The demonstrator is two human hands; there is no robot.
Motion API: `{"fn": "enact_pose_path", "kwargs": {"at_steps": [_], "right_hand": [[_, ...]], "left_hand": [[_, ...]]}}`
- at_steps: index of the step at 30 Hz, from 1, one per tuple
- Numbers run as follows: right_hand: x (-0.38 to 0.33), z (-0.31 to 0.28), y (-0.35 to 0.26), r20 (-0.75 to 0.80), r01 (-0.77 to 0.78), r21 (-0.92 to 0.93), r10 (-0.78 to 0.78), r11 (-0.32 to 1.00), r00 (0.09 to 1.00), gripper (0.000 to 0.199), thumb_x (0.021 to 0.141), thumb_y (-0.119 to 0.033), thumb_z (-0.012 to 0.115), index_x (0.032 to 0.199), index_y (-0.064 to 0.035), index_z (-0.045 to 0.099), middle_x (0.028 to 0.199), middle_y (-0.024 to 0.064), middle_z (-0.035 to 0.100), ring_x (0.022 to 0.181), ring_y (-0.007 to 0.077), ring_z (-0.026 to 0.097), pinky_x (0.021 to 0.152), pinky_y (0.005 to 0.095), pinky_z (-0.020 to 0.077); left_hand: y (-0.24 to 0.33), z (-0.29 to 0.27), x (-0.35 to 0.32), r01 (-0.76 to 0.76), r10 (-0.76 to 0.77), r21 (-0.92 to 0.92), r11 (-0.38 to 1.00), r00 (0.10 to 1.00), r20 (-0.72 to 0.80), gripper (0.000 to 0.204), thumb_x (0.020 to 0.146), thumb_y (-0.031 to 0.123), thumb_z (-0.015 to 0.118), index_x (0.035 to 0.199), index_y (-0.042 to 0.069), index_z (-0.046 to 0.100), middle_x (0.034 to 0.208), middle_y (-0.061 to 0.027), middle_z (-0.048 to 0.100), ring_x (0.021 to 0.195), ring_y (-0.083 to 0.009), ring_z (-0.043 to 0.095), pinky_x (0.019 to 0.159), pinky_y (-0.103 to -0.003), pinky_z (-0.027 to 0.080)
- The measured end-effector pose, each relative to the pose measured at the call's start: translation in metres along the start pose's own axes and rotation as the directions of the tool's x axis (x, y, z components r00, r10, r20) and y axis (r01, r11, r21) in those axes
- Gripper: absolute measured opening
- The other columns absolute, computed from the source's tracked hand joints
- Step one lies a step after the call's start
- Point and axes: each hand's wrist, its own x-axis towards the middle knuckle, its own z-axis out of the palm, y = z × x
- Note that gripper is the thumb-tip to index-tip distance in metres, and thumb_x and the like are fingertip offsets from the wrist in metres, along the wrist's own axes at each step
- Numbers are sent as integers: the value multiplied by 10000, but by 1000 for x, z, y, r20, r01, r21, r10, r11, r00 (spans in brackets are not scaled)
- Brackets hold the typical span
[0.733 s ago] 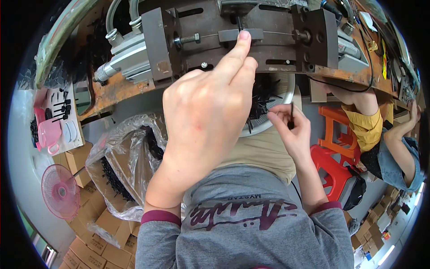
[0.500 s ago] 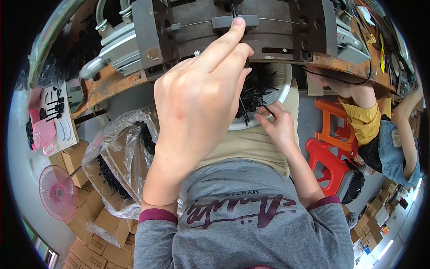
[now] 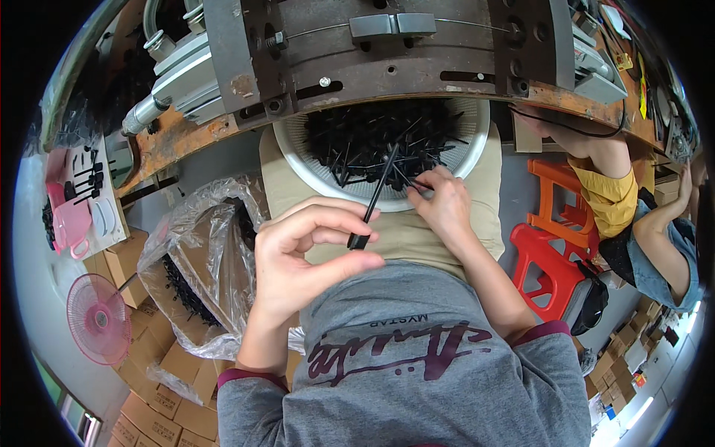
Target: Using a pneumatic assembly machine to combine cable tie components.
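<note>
Part-handling, we judge | right hand (image 3: 445, 207) pinching thin black rod (image 3: 407, 179) | left hand (image 3: 294, 249): can't tell if grasping block-ended black rod (image 3: 378, 192) | next likely calls for keeping both apart

Basket (image 3: 479, 141) on lap (image 3: 485, 197), before machine (image 3: 391, 63)

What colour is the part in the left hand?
The part is black, clearest in the head view.

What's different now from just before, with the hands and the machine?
The left hand left the metal blocks and came back toward the grey shirt; its fingers now hold a black rod with a blocky end. No rod stands at the blocks now. The right hand slid left, still pinching a thin black piece. The white basket and pink fan stayed put.
</note>
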Motion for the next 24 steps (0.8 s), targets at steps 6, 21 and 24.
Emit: {"fn": "enact_pose_path", "kwargs": {"at_steps": [6,21,24], "right_hand": [[-9,-33,-8,-89,41,225,-21,973,996,160,720,-102,804,862,-73,736,770,31,718,667,159,627,572,283,436],[-4,-103,-44,355,-351,932,-30,89,934,138,877,-67,712,988,15,703,828,100,718,450,-3,357,438,182,263],[2,-110,-51,429,-425,902,-53,72,902,161,927,-123,665,1013,10,692,878,109,723,460,-3,387,436,168,264]], "left_hand": [[-46,-6,5,153,-194,-283,947,973,-123,328,919,1,588,1237,0,508,1164,-129,641,910,-124,591,750,-257,521],[-16,9,3,-346,286,440,828,937,200,401,650,105,879,1024,26,756,896,-90,744,645,-97,636,504,-224,436],[-13,15,3,-498,439,431,753,867,235,362,642,155,877,965,47,756,899,-94,743,754,-181,718,604,-272,557]]}}
